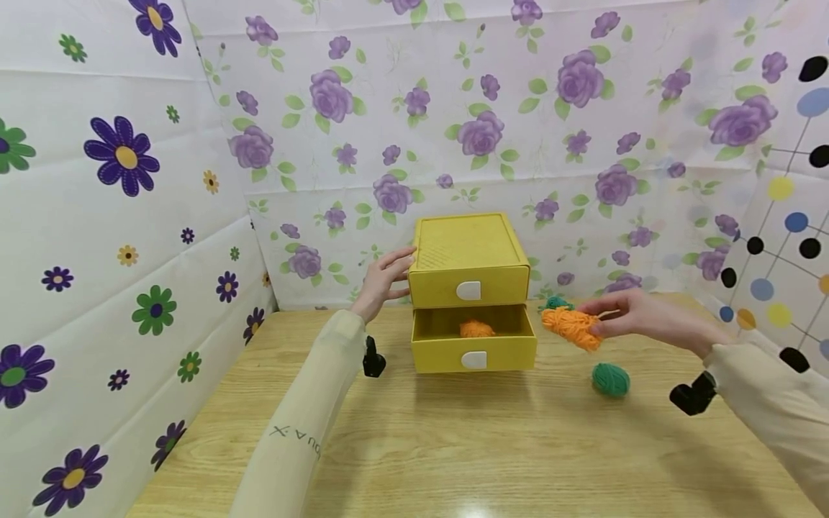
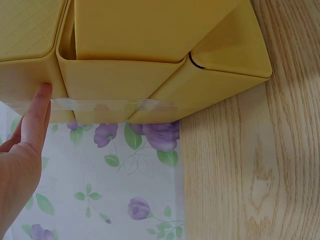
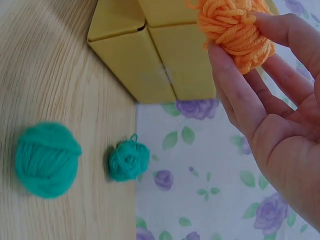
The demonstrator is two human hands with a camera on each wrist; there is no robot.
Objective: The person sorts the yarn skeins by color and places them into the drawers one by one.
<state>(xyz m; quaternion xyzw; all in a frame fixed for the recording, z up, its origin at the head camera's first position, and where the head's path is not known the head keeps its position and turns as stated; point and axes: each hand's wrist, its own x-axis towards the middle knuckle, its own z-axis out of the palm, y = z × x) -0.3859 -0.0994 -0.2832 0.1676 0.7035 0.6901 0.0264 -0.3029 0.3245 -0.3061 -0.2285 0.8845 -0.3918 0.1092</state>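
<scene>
A yellow two-drawer box stands on the table with its lower drawer pulled out. Inside that drawer lies an orange ball of yarn. My left hand touches the box's left side with extended fingers, and a fingertip presses the side wall in the left wrist view. To the right of the box, my right hand pinches an orange yarn bundle between thumb and fingers, held above the table. Below it rests a green ball of yarn; a second green yarn ball sits farther back.
The wooden table meets a flowered cloth wall behind the box. Another flowered cloth hangs on the left, and a dotted cloth on the right. The upper drawer is closed.
</scene>
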